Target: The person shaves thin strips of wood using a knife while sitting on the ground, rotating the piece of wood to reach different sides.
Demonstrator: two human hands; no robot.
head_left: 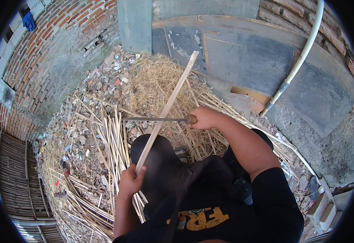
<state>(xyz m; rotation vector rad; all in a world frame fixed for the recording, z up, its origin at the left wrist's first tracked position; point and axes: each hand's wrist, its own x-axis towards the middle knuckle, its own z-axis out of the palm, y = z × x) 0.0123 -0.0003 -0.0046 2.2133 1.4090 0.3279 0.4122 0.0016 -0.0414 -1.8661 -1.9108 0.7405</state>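
Because the strip (172,101) looks light, stiff and possibly splintery, its near end, well apart from the knife (175,119), suits the left hand (131,181), which grips it there as the strip slants ahead, crossing the knife clenched in the right hand (205,118).

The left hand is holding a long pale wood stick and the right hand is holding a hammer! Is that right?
Not quite: it isn't a hammer. The head view shows the grip of the right hand on the brown handle of a long, thin blade. The left hand does hold the long pale wood stick.
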